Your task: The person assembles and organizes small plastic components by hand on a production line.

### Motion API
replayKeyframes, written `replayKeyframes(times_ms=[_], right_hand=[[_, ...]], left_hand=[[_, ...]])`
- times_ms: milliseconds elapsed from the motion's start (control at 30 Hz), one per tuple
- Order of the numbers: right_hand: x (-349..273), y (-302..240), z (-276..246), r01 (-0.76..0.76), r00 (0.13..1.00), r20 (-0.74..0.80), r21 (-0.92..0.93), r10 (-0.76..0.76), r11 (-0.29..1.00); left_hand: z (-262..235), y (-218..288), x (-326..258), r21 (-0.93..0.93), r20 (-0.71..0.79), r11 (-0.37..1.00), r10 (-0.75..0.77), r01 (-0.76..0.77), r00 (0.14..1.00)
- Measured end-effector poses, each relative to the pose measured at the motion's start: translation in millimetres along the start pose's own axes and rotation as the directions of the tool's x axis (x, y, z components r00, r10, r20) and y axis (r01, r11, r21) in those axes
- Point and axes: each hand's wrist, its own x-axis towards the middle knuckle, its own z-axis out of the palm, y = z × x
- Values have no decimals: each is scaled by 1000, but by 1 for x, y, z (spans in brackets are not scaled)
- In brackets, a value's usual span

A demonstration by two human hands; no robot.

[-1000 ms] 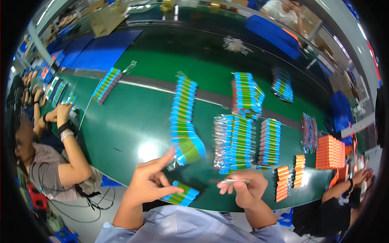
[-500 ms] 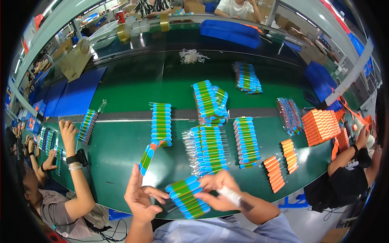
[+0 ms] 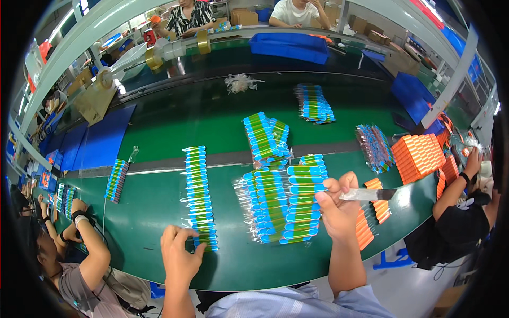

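My right hand (image 3: 339,204) is closed, holding up a row of flat, round-ended blue-and-green pieces (image 3: 303,206) by its right edge. From the same hand a flat metal blade (image 3: 377,194), whitish near the fingers, sticks out to the right. My left hand (image 3: 181,249) pinches the near end of a long column of similar pieces (image 3: 197,185) lying on the green table. Behind the raised row lie a wrapped bundle of such pieces (image 3: 265,201) and part of another column (image 3: 312,160).
More blue-and-green bundles (image 3: 262,135) lie farther back. Orange pieces (image 3: 419,161) are stacked at the right, by a blue bin (image 3: 411,98). Crumpled clear plastic (image 3: 241,83) rests on the far belt. Co-workers sit left, right and across.
The right hand has moved up and right with its row. The left hand, earlier spread beside that row, has come down to the left column, which now reaches nearer me. The view has shifted slightly.
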Motion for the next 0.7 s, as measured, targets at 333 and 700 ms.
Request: replayKeyframes(times_ms=[333, 700], right_hand=[[1, 9, -3, 17, 998, -58, -172, -27, 985], [-2, 19, -7, 161, 985, -31, -196, -170, 967]], left_hand=[[59, 76, 113, -166, 76, 837, 538, -522, 839], [87, 79, 143, -192, 141, 851, 516, -488, 845]])
